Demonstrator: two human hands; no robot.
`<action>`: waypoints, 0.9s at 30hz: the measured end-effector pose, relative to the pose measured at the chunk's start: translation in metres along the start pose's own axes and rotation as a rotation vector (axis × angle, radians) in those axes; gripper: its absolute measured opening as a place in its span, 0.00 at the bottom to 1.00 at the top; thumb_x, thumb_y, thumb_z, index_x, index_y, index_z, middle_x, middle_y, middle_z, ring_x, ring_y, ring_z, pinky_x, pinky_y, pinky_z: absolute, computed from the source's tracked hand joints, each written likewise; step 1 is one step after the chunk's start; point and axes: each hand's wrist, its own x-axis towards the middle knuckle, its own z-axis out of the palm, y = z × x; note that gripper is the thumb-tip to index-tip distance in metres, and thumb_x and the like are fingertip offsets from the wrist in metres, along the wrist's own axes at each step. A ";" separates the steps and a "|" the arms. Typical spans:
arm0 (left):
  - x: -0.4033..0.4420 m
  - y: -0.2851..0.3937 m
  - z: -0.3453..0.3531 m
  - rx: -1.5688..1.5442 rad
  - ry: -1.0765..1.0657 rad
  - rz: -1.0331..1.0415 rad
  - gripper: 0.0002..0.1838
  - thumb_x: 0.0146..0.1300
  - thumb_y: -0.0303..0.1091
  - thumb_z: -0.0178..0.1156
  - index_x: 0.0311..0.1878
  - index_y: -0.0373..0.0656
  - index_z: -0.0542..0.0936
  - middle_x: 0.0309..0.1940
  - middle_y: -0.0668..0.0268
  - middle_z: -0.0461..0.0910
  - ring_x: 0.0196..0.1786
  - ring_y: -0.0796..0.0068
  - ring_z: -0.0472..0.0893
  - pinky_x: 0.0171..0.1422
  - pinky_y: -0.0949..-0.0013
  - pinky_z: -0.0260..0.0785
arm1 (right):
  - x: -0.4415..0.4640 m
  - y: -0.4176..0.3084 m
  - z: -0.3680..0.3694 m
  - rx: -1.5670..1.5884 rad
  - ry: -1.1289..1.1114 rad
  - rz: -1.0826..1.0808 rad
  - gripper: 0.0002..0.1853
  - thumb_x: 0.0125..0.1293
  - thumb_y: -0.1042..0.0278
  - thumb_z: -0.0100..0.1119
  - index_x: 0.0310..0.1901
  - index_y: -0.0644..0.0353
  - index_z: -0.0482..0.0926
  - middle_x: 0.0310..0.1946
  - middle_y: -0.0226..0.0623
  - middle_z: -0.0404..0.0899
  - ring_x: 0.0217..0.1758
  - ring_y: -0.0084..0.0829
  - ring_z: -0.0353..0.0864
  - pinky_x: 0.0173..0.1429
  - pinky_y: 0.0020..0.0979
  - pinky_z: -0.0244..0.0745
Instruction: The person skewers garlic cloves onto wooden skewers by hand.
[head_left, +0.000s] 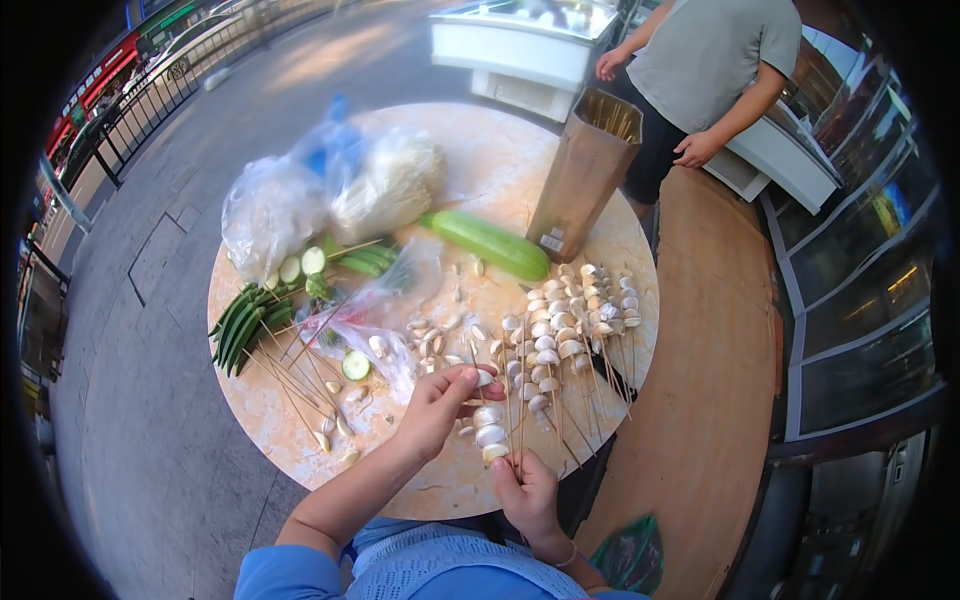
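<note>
Between the thumb and fingers of my left hand (440, 405) is a white garlic clove (484, 378), at the upper end of a thin wooden skewer. Several more garlic cloves (489, 435) are threaded lower on that skewer. My right hand (528, 497) is closed around the skewer's lower part, and other bare sticks (519, 425) rise beside it. Just right of my hands lie rows of finished-looking garlic skewers (565, 335). Loose garlic cloves (430, 340) are scattered on the round table (440, 490), left of and beyond my left hand.
Okra skewers (240, 325), a cut vegetable slice (356, 365) and plastic bags (275, 215) occupy the table's left side. A long green gourd (487, 244) lies near a tall box of sticks (583, 180). Beyond stands a person in a grey shirt (715, 65), near a white cabinet (520, 45).
</note>
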 end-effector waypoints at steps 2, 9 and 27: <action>-0.012 -0.013 0.010 0.016 -0.054 -0.107 0.19 0.66 0.44 0.46 0.47 0.37 0.74 0.37 0.60 0.79 0.40 0.75 0.78 0.42 0.73 0.70 | 0.004 0.002 -0.001 0.005 0.004 0.000 0.10 0.62 0.71 0.54 0.25 0.64 0.70 0.13 0.21 0.61 0.17 0.11 0.54 0.19 0.19 0.50; -0.010 -0.015 0.008 -0.068 -0.063 -0.083 0.21 0.67 0.43 0.46 0.50 0.34 0.72 0.38 0.62 0.78 0.40 0.73 0.78 0.46 0.69 0.71 | 0.015 0.002 -0.011 0.037 -0.046 0.032 0.10 0.62 0.71 0.54 0.25 0.64 0.70 0.13 0.19 0.61 0.17 0.09 0.54 0.19 0.19 0.48; -0.047 -0.022 -0.065 0.077 0.321 0.213 0.16 0.61 0.31 0.55 0.51 0.37 0.73 0.32 0.68 0.78 0.31 0.81 0.75 0.34 0.78 0.69 | 0.006 0.046 -0.027 -0.068 -0.015 0.002 0.10 0.61 0.70 0.55 0.24 0.64 0.73 0.12 0.19 0.61 0.17 0.10 0.55 0.19 0.20 0.50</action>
